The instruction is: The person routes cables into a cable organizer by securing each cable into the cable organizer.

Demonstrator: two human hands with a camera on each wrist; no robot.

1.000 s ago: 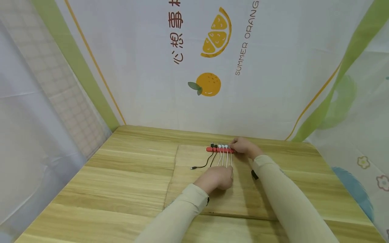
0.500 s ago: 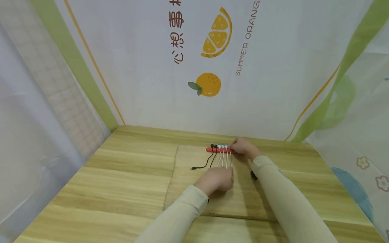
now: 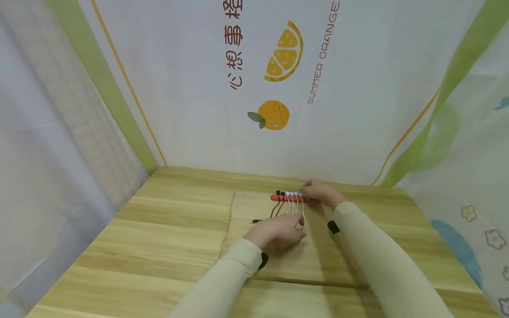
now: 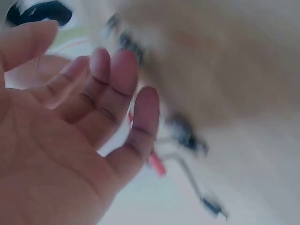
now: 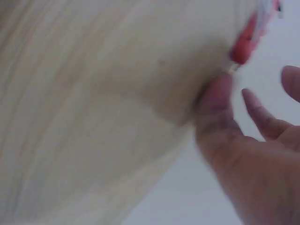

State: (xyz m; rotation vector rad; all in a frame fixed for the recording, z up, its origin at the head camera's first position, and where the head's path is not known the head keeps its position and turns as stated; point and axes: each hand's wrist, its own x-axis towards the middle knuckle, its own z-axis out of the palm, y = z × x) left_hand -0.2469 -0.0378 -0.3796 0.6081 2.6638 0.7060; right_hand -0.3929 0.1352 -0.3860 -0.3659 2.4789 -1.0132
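Note:
A red cable holder strip [image 3: 274, 198] lies near the back edge of a thin wooden board. Two black cables [image 3: 274, 210] and several white cables [image 3: 293, 205] run through its slots, with their plugs along the far side. My right hand [image 3: 318, 191] is at the strip's right end; in the right wrist view its thumb tip [image 5: 220, 86] lies close to the red end, and the fingers are spread apart from it. Over the cables' near ends hovers my left hand [image 3: 280, 229], its fingers loosely bent with nothing between them in the left wrist view.
The wooden board [image 3: 246, 229] lies on a wood-grain table [image 3: 167, 229]. A white curtain with orange prints [image 3: 342, 132] hangs right behind the table, and more fabric hangs at both sides. A black cable plug [image 3: 254, 221] points out to the left.
My left hand has loosened its fingers and turned, shifting slightly left. The right hand stays at the strip's right end. The head view has tilted up a little.

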